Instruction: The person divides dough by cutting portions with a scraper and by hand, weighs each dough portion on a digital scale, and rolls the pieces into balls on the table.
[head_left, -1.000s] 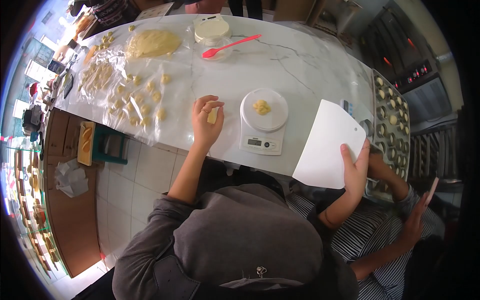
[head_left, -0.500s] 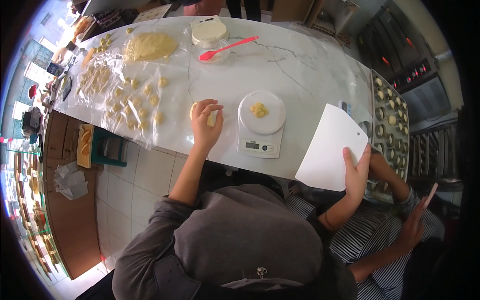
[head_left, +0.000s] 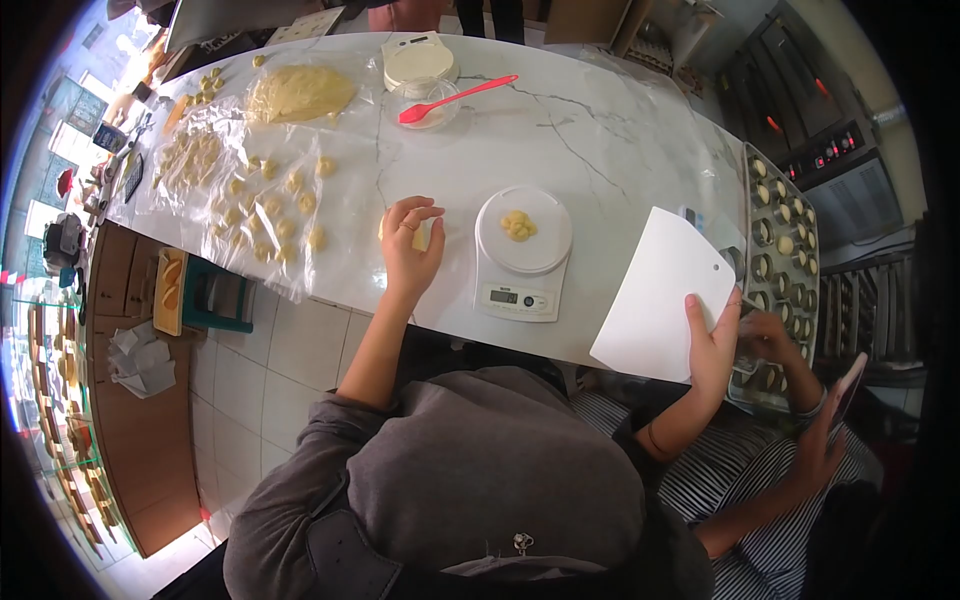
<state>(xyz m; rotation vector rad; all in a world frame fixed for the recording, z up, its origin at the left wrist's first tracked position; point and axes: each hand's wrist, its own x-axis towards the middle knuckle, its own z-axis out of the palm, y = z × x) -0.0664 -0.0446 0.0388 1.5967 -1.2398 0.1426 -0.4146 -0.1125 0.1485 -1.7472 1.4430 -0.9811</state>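
R hand [head_left: 713,345] w/ white scraper [head_left: 655,300]

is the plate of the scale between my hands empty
No, a small lump of dough sits on the round plate of the scale.

display [head_left: 504,297] digits: too small | dough [head_left: 421,238] by left hand [head_left: 409,258]: partly hidden | far person [head_left: 488,18]: cropped

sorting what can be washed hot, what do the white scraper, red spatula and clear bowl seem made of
White scraper: likely plastic, smooth, evenly white with a punched hole.
Red spatula: probably smooth silicone, one colour from blade to handle; plastic possible.
Clear bowl: shiny glass or plastic; the white behind shows through.
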